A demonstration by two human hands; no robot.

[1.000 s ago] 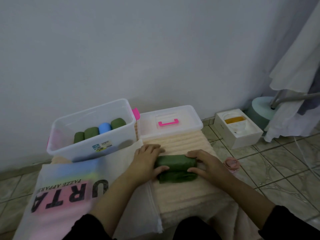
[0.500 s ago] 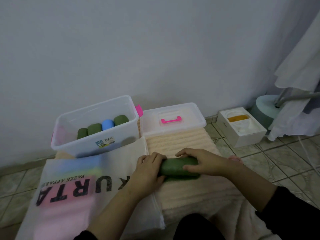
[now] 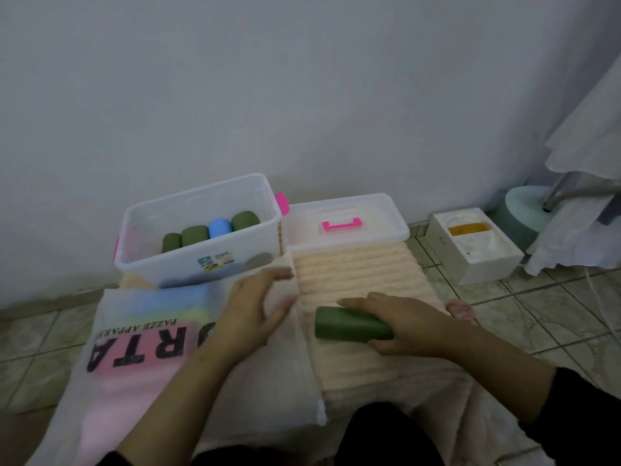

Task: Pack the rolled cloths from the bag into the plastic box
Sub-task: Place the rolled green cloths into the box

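You had a ribbed peach towel spread on the floor as your work surface, w/ a white fabric bag printed in black letters on pink lying flat over its left side. Behind the bag stood the clear plastic box with pink latches, open, holding four rolled cloths upright in a row along its back: three dark green, one blue. Its clear lid with the pink handle lay just right of the box.

The dark green rolled cloth lay on its side on the towel, between your hands, well apart from the box. It looked light, soft & squashy, not fragile; the risk, I'd judge, was the loose end unrolling, so you'd want to grip round the middle w/ the seam pinned under the fingers.

Your right hand covered the roll's right end, fingers curled over the top, thumb under the near side: a real hold. Your left hand was apart from the roll, over the bag's right edge, fingers straight & loose, holding nothing; can't tell if it touched the bag.
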